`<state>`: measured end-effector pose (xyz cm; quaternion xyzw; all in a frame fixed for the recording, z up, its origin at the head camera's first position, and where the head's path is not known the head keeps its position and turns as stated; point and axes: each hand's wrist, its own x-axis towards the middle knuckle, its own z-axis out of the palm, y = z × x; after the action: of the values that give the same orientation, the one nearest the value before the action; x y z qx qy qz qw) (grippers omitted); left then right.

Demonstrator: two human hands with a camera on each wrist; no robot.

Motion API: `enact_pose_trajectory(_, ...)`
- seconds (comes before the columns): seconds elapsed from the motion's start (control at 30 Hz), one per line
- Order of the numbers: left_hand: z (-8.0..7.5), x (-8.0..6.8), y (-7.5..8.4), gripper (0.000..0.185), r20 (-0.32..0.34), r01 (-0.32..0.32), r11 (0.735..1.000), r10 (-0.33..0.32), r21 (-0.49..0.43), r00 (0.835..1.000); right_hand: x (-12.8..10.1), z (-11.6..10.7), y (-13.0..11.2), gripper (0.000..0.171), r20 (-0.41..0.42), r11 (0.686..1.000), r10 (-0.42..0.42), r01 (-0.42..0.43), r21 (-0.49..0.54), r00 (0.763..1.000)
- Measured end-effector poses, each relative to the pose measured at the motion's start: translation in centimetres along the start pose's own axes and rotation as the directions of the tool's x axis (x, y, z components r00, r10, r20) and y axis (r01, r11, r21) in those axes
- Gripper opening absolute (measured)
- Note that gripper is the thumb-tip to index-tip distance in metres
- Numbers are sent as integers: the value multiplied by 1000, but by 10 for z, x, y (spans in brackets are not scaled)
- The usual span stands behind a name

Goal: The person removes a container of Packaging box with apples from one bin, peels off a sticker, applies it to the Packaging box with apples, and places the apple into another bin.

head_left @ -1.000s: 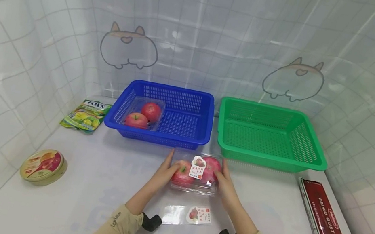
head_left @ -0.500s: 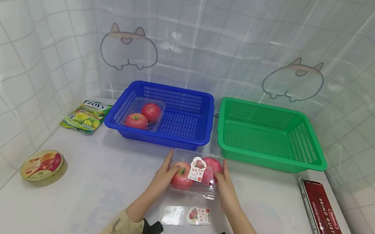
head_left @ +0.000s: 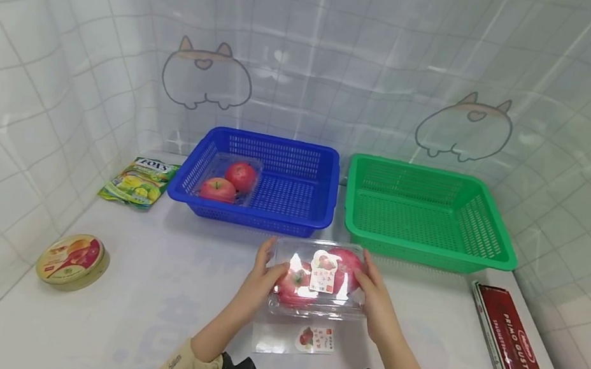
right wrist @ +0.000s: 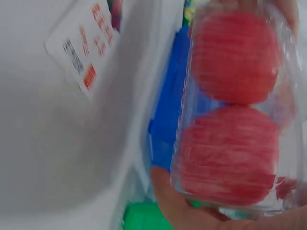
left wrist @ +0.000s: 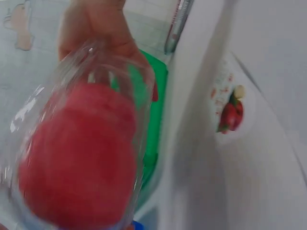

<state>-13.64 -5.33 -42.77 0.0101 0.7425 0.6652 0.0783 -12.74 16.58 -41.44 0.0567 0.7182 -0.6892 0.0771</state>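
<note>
Hands grip apple pack (head_left: pixel 318 278) at both ends, left hand (head_left: pixel 261 276) & right hand (head_left: pixel 374 295) w/ fingers curled on it, so it stays level above table (head_left: pixel 168 293), near baskets.

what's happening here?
A person holds a clear apple pack with two red apples between the left hand and right hand, just above the white table. Behind it sit a blue basket with another apple pack and a green basket. A loose label strip lies beneath.
</note>
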Motion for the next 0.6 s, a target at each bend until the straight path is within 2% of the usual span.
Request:
enact_pose_trajectory(0.17,-4,-4,7,76,86,22,996,-14,-91,996,1,-13,-8,51,5,998,-53,53,-13,999)
enact_pose_trajectory(0.37,-6,-7,11,74,196,28,982,9,-187,981,7,-26,-20,47,17,999,-41,42,-34,999)
enact_pose_trajectory(0.6,-7,-8,13,69,270,38,980,17,-194,963,14,-43,-27,47,109,998,-51,54,-30,993)
